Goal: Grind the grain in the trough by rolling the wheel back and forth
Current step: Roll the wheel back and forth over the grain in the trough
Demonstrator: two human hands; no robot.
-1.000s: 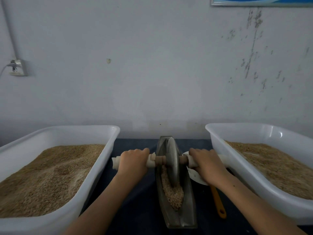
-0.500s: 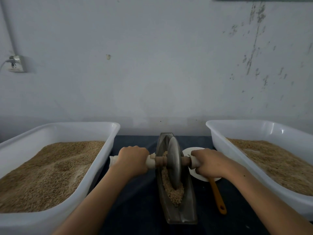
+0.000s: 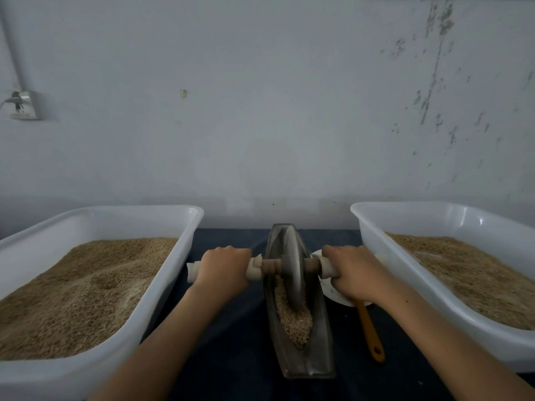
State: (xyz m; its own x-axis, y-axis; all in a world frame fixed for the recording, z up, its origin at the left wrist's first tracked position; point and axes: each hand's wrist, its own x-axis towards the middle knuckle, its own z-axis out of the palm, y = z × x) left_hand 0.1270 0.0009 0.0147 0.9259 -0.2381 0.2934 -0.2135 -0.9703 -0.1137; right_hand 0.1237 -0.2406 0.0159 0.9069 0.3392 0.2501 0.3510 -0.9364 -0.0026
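Observation:
A narrow boat-shaped metal trough (image 3: pixel 321 351) lies lengthwise on the dark table between my arms. A grey metal wheel (image 3: pixel 293 267) stands on edge in its far half, on a wooden axle with white-wrapped ends. My left hand (image 3: pixel 223 270) is shut around the left end of the axle, and my right hand (image 3: pixel 354 274) is shut around the right end. Coarse tan grain (image 3: pixel 295 319) is heaped in the near half of the trough, just in front of the wheel.
A white tub (image 3: pixel 162 287) of fine grain stands at the left, and a second white tub (image 3: pixel 385 273) at the right. A white dish (image 3: pixel 337 296) and an orange handle (image 3: pixel 370 331) lie right of the trough. A grey wall rises close behind the table.
Both hands have pushed the axle away from me, so the wheel has rolled toward the trough's far end and more of the grain shows in front of it.

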